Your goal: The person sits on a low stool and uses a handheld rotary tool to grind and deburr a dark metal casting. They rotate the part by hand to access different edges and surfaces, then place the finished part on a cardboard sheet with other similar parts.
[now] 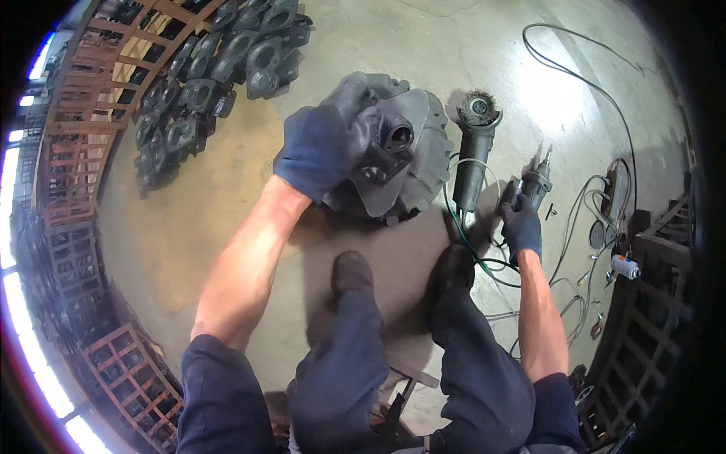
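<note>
My left hand curls around the left end of the dark casting, over a round block; I'd expect it heavy, rigid. Right, my right hand wraps the straight grinder, likely solid, best held by its body.

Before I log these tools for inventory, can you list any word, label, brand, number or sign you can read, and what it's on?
No text is readable in this view.
White cylinder at right: markings too small to read.
Angle grinder: no lettering made out.
Power tool at the right hand: no lettering made out.
Dark casting at the left hand: no lettering made out.
</note>
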Demonstrator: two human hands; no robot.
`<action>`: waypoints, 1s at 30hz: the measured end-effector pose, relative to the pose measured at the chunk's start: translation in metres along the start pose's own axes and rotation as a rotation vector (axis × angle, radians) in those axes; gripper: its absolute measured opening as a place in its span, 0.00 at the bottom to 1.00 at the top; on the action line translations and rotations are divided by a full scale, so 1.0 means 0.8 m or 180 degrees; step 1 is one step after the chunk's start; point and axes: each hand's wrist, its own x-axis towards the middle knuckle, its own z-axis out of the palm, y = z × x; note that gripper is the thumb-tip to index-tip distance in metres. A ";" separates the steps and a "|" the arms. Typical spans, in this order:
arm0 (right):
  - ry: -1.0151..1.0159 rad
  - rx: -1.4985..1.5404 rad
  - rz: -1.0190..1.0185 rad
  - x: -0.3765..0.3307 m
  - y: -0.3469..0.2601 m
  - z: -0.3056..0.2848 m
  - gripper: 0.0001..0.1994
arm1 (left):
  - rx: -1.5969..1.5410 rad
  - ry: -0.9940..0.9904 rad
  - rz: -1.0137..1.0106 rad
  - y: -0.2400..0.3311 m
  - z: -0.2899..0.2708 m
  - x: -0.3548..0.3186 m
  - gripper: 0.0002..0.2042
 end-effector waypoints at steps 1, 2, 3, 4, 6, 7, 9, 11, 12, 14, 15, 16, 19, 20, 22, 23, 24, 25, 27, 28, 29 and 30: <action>0.0150 -0.0197 -0.0146 0.016 0.009 0.012 0.22 | -0.0004 -0.0082 -0.0005 -0.005 0.003 0.005 0.20; 0.0265 -0.0416 -0.0257 0.032 0.019 0.016 0.21 | -0.0246 -0.0013 0.0045 -0.007 0.005 0.006 0.20; 0.0332 -0.0624 -0.0363 0.039 0.019 0.022 0.21 | -0.0463 0.0022 0.0067 -0.011 0.007 -0.001 0.20; 0.0398 -0.0831 -0.0467 0.045 0.019 0.030 0.20 | -0.0681 0.0056 0.0089 -0.017 0.009 -0.005 0.20; 0.0331 -0.1085 -0.0451 0.064 0.019 0.040 0.17 | -0.0726 0.0133 0.0155 -0.037 0.018 -0.008 0.20; 0.0315 -0.1115 -0.0402 0.073 0.023 0.046 0.16 | -0.0749 0.0185 0.0191 -0.045 0.022 -0.008 0.20; 0.0351 -0.1450 -0.0341 0.080 0.023 0.056 0.16 | -0.0950 0.0152 0.0114 -0.053 0.027 -0.009 0.19; 0.1305 -0.1388 -0.1045 0.084 0.042 0.070 0.14 | -0.0951 0.0174 -0.0082 -0.051 0.032 -0.011 0.17; 0.1787 -0.1340 -0.1398 0.083 0.043 0.071 0.12 | -0.0840 0.0218 -0.0231 -0.044 0.033 -0.011 0.16; 0.1233 -0.1219 -0.1039 0.080 0.049 0.066 0.12 | -0.0639 0.0122 -0.0568 -0.035 0.030 -0.008 0.13; 0.0965 -0.1140 -0.0862 0.078 0.045 0.060 0.13 | -0.0537 -0.0013 -0.0746 -0.031 0.025 -0.005 0.12; 0.0757 -0.1068 -0.0657 0.078 0.040 0.056 0.13 | -0.0432 -0.0147 -0.0926 -0.027 0.022 -0.003 0.11; 0.0376 -0.0905 -0.0366 0.104 0.045 0.050 0.14 | -0.0557 0.0579 -0.0642 -0.025 0.046 -0.008 0.12; 0.0374 -0.0909 -0.0465 0.122 0.066 0.053 0.14 | -0.0765 0.0369 -0.0706 -0.029 0.047 0.000 0.13; 0.0293 -0.1023 -0.0416 0.131 0.069 0.056 0.14 | -0.1088 -0.0099 -0.0936 -0.035 0.017 0.012 0.17; 0.0236 -0.1042 -0.0366 0.130 0.071 0.062 0.14 | -0.1872 -0.0147 -0.1280 -0.040 0.019 0.012 0.19; 0.0215 -0.1046 -0.0343 0.134 0.066 0.062 0.16 | -0.2130 -0.0246 -0.1445 -0.040 0.014 0.014 0.19; 0.0007 -0.1045 -0.0110 0.137 0.060 0.059 0.16 | -0.2399 -0.0331 -0.1597 -0.038 0.010 0.016 0.20; -0.0393 -0.0952 0.0390 0.153 0.083 0.056 0.19 | -0.2407 -0.0453 -0.1619 -0.034 0.019 0.021 0.20; 0.0077 -0.1060 0.0222 0.150 0.109 0.065 0.18 | -0.2717 -0.0557 -0.2002 -0.018 0.021 0.023 0.19; 0.0077 -0.0948 0.0112 0.139 0.099 0.070 0.18 | -0.3135 -0.0421 -0.2124 -0.033 0.025 0.013 0.19; 0.0083 -0.0857 0.0018 0.130 0.087 0.071 0.17 | -0.3579 -0.0289 -0.2234 -0.048 0.032 0.002 0.19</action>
